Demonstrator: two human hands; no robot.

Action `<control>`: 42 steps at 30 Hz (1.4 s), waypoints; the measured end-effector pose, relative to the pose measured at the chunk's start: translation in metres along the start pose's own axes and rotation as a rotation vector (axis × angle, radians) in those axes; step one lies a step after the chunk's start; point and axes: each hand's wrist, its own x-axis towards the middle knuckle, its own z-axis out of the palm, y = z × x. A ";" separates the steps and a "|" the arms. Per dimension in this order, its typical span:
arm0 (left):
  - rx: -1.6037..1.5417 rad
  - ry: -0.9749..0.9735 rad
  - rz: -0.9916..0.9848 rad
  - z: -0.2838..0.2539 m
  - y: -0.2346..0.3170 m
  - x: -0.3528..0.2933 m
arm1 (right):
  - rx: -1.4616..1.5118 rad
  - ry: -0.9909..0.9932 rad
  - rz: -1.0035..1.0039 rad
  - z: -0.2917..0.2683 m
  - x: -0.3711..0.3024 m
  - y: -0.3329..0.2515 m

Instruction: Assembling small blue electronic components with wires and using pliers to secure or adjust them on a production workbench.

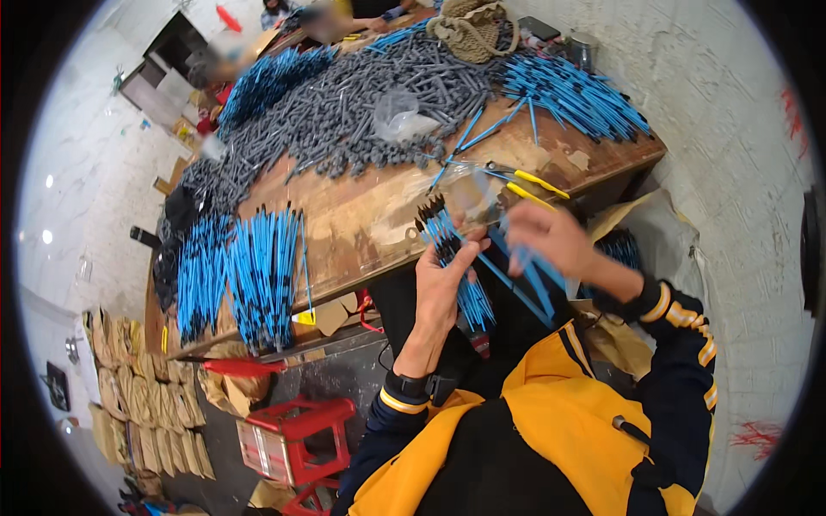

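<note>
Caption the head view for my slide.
Left hand gripping a bundle of blue rods beside a wooden table heaped with grey pieces.

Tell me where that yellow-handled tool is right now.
In the head view, the yellow-handled tool lies right of centre on the wooden table, between the person's right hand and the blue sticks heaped at the table's right end.

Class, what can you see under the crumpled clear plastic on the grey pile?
Grey pieces show around the clear plastic; what lies directly beneath is covered and cannot be told.
</note>
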 end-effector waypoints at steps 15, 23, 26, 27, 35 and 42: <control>-0.376 -0.099 -0.209 -0.064 0.036 -0.010 | -1.208 -0.202 -0.673 -0.040 0.173 0.017; -0.292 -0.383 -0.240 -0.086 0.036 0.017 | -1.337 -0.187 -0.700 -0.052 0.232 0.050; -0.298 -0.491 -0.184 -0.088 0.035 0.019 | -1.295 -0.216 -0.767 -0.044 0.239 0.045; -0.267 -0.519 -0.175 -0.085 0.033 0.019 | -1.327 -0.232 -0.778 -0.043 0.236 0.040; -0.343 -0.462 -0.058 -0.074 0.014 0.023 | -1.375 0.020 -0.888 -0.076 0.246 0.019; -0.474 -0.054 0.126 -0.095 0.013 0.007 | -1.272 0.311 -1.149 -0.004 0.188 -0.114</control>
